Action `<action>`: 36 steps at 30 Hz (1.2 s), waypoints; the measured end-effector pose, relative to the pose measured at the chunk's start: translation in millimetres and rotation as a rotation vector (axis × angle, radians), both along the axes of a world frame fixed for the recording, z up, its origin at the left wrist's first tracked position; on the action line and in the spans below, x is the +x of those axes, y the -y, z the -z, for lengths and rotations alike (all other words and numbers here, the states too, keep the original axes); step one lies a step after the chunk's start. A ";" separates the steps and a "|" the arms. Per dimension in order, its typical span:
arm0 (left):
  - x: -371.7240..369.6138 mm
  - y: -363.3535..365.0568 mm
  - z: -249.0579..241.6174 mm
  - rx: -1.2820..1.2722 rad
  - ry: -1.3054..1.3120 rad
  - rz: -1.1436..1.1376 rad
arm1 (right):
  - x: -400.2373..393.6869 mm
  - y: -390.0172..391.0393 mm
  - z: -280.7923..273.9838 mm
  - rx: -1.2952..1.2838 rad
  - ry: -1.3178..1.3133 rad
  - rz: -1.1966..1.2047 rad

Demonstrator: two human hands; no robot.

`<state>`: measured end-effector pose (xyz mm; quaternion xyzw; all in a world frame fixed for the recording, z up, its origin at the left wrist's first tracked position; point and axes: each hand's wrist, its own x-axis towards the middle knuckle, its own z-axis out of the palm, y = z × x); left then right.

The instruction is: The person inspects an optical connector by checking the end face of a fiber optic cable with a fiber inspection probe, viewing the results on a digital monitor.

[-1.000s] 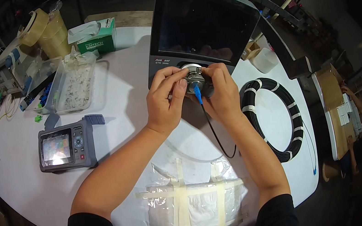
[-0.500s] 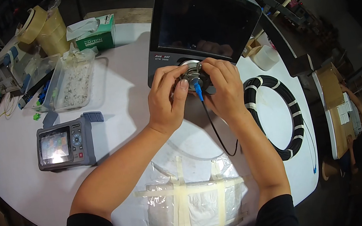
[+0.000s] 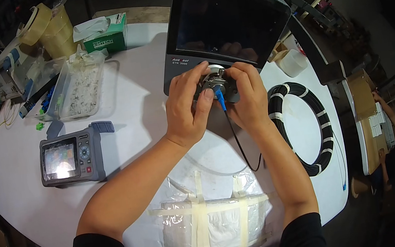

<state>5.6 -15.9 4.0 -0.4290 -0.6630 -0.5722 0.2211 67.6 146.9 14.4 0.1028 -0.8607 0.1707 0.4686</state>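
Below screen (image 3: 228, 18), grips metal fixture (image 3: 218, 74) with right hand (image 3: 251, 100) and left hand (image 3: 185, 109), apparently steadying blue connector (image 3: 220, 101) with left thumb (image 3: 206, 98) shifted nearer.

Both hands (image 3: 185, 106) touch the metal fixture (image 3: 216, 74) above a blue connector (image 3: 220, 101).

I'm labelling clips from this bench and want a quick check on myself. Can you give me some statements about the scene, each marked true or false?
1. The left hand and the right hand are both at the round metal fixture. True.
2. The connector at the fixture is red. False: the connector is blue.
3. A black cable coil lies on the white table. True.
4. The large screen is brightly lit. False: the large screen is dark.
5. The tissue box stands farther back than the handheld tester. True.
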 end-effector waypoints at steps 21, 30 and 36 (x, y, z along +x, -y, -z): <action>-2.6 -1.0 9.1 0.138 0.176 0.058 | -1.2 -2.6 -0.6 -0.001 -0.033 -0.009; -3.2 -2.2 11.6 0.179 0.231 0.082 | 2.7 -0.7 -9.4 0.030 -0.007 -0.047; -0.8 0.1 10.2 0.162 0.264 0.076 | 2.8 -3.9 -10.1 0.011 0.019 -0.073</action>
